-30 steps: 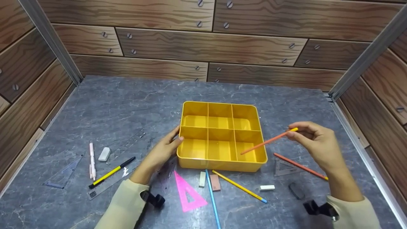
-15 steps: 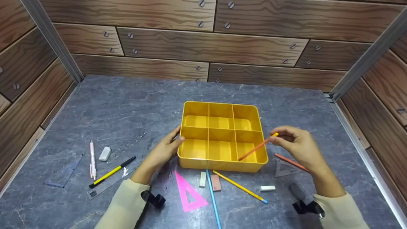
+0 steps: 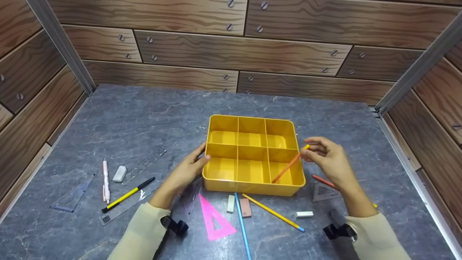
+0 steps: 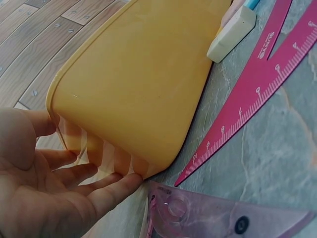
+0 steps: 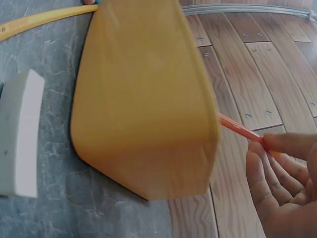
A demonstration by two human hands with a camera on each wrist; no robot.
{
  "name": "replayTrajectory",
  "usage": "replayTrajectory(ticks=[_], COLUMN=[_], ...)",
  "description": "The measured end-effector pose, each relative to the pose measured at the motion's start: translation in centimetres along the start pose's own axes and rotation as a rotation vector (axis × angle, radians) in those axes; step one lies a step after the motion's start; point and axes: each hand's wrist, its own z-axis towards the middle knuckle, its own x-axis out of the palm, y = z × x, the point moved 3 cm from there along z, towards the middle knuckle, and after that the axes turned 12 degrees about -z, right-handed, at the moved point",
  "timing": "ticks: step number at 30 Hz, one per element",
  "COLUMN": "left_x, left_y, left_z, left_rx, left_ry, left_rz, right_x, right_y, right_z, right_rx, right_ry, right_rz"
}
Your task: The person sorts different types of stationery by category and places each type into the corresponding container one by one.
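A yellow box with six-part dividers is steadied by my left hand, its thumb at the left rim and its fingers along the outer wall. My right hand pinches an orange pencil near its yellow end, between thumb and fingertips. The pencil slants over the right rim, and its lower end is inside the front right compartment. In the right wrist view, the box wall hides most of the pencil.
In front of the box lie a pink set square, a blue pencil, a yellow pencil and several erasers. A pen, a yellow-black pen and clear rulers are at left. Another orange pencil lies partly under my right arm.
My right hand has moved left to the box's right rim, and the orange pencil has tilted steeper, its lower end going down into the front right compartment. My left hand stays at the box.
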Motion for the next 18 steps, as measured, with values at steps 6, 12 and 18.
replayTrajectory(ticks=[6,12,18], left_x=[0.0,0.0,0.0], left_y=[0.1,0.1,0.1], left_z=[0.1,0.1,0.1], left_rx=[0.002,0.011,0.016], left_ry=[-0.006,0.002,0.019], left_rz=[0.021,0.012,-0.016], right_x=[0.7,0.9,0.8], right_y=[-0.9,-1.2,-1.4], right_z=[0.6,0.6,0.3], right_rx=[0.025,0.023,0.025], right_ry=[-0.045,-0.028,0.005], right_rz=[-0.088,-0.17,-0.217])
